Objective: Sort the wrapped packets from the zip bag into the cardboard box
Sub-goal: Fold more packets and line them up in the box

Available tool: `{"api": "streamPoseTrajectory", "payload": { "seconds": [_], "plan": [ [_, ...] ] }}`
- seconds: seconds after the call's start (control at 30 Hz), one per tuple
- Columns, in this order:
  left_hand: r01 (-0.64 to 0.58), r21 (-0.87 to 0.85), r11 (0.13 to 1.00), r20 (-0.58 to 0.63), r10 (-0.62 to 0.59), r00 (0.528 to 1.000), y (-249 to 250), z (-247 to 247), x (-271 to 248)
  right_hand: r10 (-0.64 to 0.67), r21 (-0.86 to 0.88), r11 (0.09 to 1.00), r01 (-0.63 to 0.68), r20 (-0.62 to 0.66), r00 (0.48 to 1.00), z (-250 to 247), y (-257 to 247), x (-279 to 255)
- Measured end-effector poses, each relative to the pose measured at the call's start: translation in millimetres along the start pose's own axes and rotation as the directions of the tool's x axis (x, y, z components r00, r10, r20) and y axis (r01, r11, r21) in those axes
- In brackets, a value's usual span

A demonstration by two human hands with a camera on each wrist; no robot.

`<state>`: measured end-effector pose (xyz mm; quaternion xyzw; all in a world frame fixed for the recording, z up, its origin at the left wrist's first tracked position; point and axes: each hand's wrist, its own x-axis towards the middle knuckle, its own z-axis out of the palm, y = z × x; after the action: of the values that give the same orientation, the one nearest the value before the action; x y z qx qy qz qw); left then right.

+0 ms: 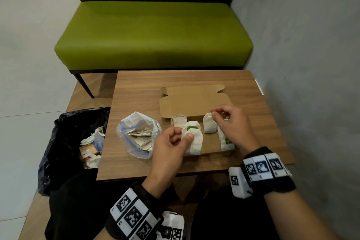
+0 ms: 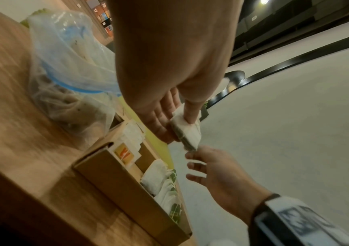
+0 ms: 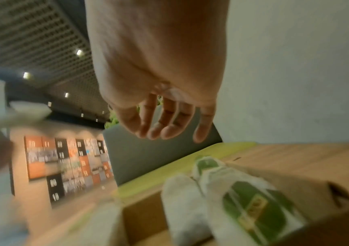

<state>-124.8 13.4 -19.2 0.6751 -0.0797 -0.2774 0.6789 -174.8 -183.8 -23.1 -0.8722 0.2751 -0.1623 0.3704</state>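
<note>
Hands over cardboard box [image 1: 194, 101] — zip bag [image 1: 138, 134] left, bin bag [image 1: 64, 142] beyond.

Left hand [image 1: 171, 148] raised over table edge, thumb [image 1: 188, 138] and fingers pinching white packet [image 1: 192, 140], marker band on wrist. Right hand [image 1: 231, 122] further forward, palm down, fingers [image 3: 167, 126] loosely curled, holding nothing visible.

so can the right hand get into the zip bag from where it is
Probably not directly: the right hand is over the box, and the left hand, holding a packet, sits between it and the zip bag.
</note>
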Motion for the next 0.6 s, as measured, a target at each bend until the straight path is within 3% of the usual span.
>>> {"api": "streamPoseTrajectory", "payload": {
  "seconds": [0.07, 0.13, 0.3, 0.6],
  "plan": [
    [0.006, -0.026, 1.0, -0.017, -0.007, 1.0, 1, 5, 5, 0.036, 0.307, 0.951, -0.047, 0.043, 0.998, -6, -15, -15],
    [0.003, -0.045, 0.999, -0.019, -0.004, 1.0, 4, 10, 8, 0.029, 0.409, 0.908, -0.088, 0.149, 0.988, -6, -21, -27],
    [0.012, -0.025, 1.0, -0.019, -0.012, 1.0, 7, 19, 12, 0.058, 0.454, 0.876, -0.165, 0.242, 0.969, 0, -11, -34],
    [0.035, -0.05, 0.998, 0.051, -0.032, 0.998, -4, 23, 14, 0.044, 0.5, 0.854, -0.145, 0.209, 0.977, -7, -6, -32]
  ]
}}
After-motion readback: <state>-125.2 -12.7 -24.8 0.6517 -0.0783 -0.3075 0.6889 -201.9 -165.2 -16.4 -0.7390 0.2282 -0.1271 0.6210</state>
